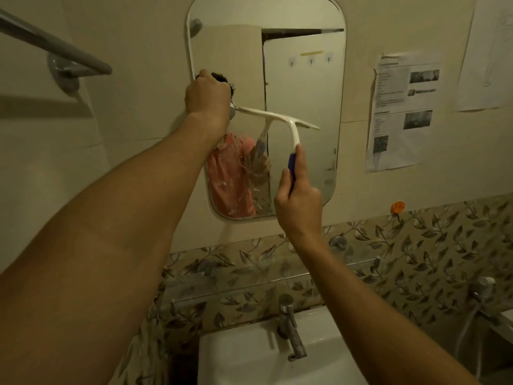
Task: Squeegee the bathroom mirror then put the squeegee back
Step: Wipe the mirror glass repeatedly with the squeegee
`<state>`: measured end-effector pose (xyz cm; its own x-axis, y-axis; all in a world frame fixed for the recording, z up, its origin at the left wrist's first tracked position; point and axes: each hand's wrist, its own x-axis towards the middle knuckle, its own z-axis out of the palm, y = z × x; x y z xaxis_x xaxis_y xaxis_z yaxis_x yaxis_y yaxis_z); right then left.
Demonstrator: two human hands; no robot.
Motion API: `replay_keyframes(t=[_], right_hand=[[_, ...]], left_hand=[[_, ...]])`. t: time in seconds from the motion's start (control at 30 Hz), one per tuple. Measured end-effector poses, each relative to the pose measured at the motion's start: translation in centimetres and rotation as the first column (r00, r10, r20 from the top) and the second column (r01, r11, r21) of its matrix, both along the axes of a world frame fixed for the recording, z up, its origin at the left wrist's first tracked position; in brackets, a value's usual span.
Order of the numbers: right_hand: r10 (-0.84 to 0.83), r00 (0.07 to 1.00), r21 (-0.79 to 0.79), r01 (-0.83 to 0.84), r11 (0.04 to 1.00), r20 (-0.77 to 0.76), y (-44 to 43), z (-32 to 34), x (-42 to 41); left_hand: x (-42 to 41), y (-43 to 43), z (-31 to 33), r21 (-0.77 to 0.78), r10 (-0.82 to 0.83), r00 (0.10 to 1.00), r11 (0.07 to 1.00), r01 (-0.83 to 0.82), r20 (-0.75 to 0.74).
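A tall rounded mirror [302, 79] hangs on the beige wall above the sink. A white T-shaped squeegee [280, 118] with a blue grip lies with its blade against the glass about halfway up, tilted down to the right. My right hand [298, 201] grips the blue handle from below. My left hand [206, 97] is raised at the mirror's left edge, fingers curled over the rim there; what lies under the fingers is hidden. Smears show on the lower part of the glass.
A white sink [236, 357] with a chrome tap [290, 326] stands below. A glass shelf [249, 290] runs along the leaf-patterned tiles. A grey towel rail [55, 48] juts out at upper left. Printed papers [402, 112] are stuck right of the mirror; an orange hook [397, 207] sits below them.
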<state>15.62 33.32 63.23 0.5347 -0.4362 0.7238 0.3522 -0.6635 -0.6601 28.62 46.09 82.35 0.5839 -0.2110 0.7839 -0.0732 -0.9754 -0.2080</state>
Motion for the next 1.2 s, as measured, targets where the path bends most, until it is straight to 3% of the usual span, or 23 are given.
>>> replay_keyframes(t=[0.33,0.83,1.1,1.2], right_hand=[[-0.141,0.980,-0.128,0.123,0.984,-0.139,1.7,-0.3,2.3],[-0.131,0.935,-0.108,0.101,0.989,-0.328,3.6,-12.7,-0.7],[-0.090,0.852,-0.102,0.044,0.994,-0.516,4.2,-17.8,-3.0],[-0.032,0.867,-0.038,0.015,0.999,-0.498,4.0,-18.7,-3.6]], left_hand=[[-0.7,-0.4,-0.5,0.016,0.006,1.000,1.000,-0.007,0.015],[-0.6,0.5,-0.7,0.039,-0.014,0.998,0.999,0.012,0.061],[-0.5,0.9,-0.9,0.057,-0.020,0.997,0.998,0.016,0.071],[-0.6,1.0,-0.8,0.074,-0.017,0.997,0.997,0.011,0.072]])
